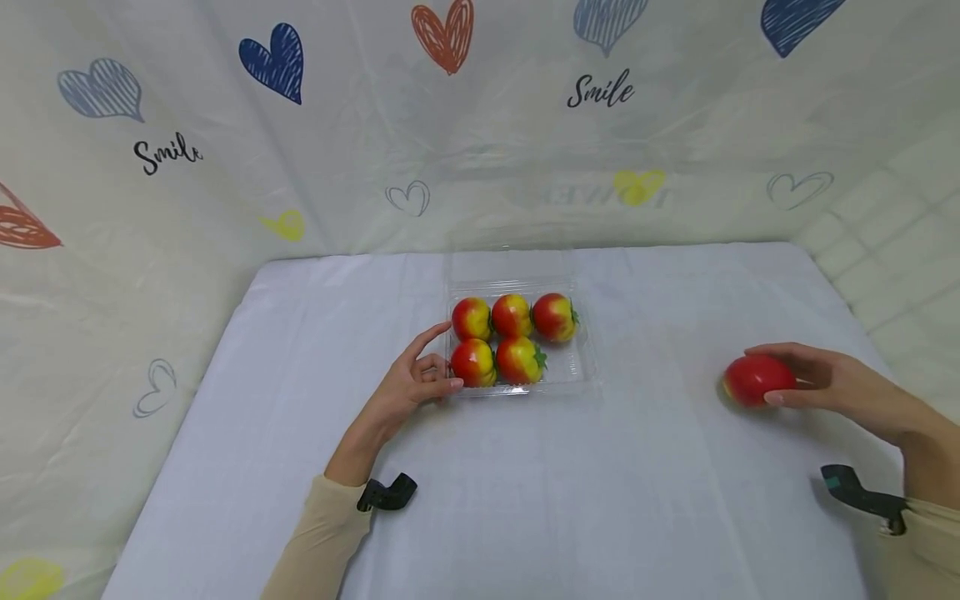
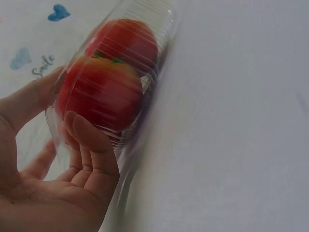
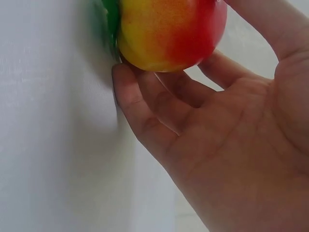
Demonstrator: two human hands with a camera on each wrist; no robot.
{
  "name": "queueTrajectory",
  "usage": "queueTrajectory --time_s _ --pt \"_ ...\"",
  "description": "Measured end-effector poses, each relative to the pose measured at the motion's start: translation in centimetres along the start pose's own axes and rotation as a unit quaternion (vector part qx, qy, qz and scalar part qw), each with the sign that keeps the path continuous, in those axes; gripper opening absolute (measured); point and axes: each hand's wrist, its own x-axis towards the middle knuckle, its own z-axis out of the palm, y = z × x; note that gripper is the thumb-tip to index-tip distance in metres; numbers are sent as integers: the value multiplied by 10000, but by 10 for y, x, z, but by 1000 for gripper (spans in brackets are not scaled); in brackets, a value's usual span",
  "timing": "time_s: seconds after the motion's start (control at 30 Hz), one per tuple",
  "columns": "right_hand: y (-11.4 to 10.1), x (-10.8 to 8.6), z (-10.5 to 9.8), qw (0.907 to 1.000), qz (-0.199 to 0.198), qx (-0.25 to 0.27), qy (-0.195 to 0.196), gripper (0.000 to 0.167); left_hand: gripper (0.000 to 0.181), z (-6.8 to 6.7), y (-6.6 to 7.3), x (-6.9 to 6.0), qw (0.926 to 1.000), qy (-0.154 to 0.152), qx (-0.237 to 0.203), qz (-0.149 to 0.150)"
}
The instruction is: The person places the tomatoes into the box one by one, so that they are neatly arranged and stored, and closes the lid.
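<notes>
A clear plastic box (image 1: pixel 564 368) lies on the table in the middle of the head view, several red-and-yellow fruits (image 1: pixel 512 316) with green leaves in it, in two rows. Its front right part holds no fruit. My left hand (image 1: pixel 408 385) holds the box's left side, thumb at the front corner and index finger farther back. In the left wrist view two fruits (image 2: pixel 101 94) show through the ribbed plastic wall. Off to the right, my right hand (image 1: pixel 843 385) grips a similar fruit (image 1: pixel 750 381), its red side up. Green leaves (image 3: pixel 112 21) face the cloth in the right wrist view.
A white cloth covers the table (image 1: pixel 660 500). Behind the box, its transparent lid (image 1: pixel 506 262) appears raised, faintly visible. A pale curtain (image 1: pixel 502 125) printed with hearts and "Smile" hangs at the back and left. Each wrist carries a dark camera mount (image 1: pixel 388 493).
</notes>
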Motion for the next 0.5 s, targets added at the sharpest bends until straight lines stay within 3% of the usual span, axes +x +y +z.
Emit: queueTrajectory --time_s 0.2,0.5 --pt "0 2 3 9998 -136 155 47 58 82 0 0 0 10000 -27 -43 8" --pt "-10 5 6 9991 -33 319 282 65 83 -1 -1 -1 9999 -67 -70 75"
